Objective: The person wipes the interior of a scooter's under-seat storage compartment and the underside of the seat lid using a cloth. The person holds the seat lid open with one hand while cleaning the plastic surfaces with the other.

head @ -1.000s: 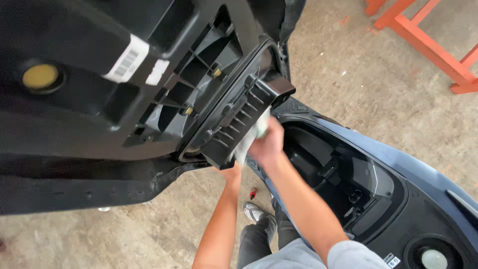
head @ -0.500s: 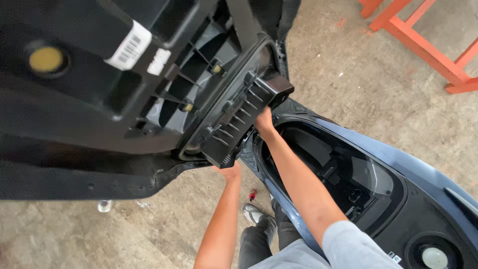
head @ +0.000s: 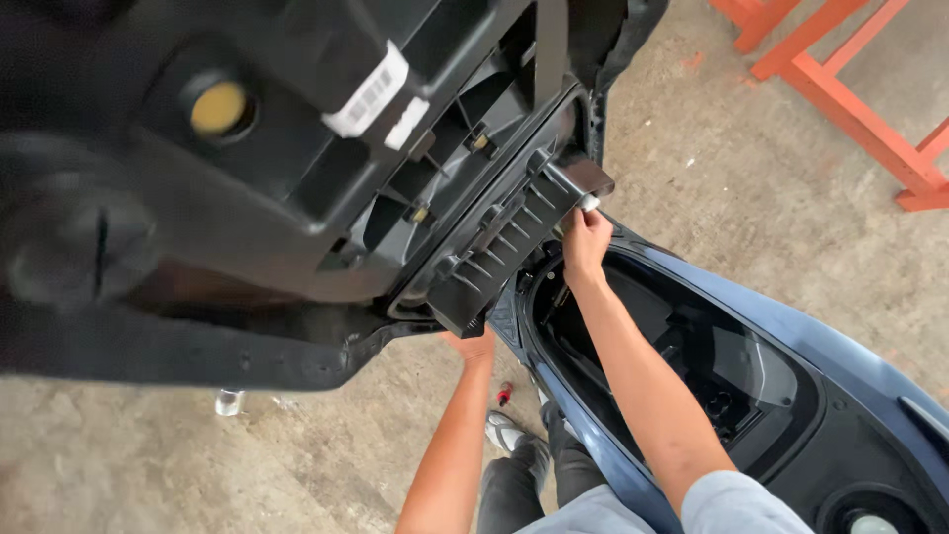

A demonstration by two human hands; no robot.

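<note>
Black ribbed plastic seat hinge bracket (head: 504, 247): my right hand (head: 585, 240) pinched a small white piece (head: 589, 203) there; left hand (head: 472, 345) propped beneath, grip hidden.

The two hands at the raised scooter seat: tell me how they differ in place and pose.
The right hand reaches up to the far end of the ribbed black hinge bracket, with a small white piece showing just above its fingers. The left hand sits lower, at the bracket's near end, mostly hidden by it. The right forearm crosses the open storage compartment; the left rises over the concrete floor. Both are bare and touch the same bracket.
</note>
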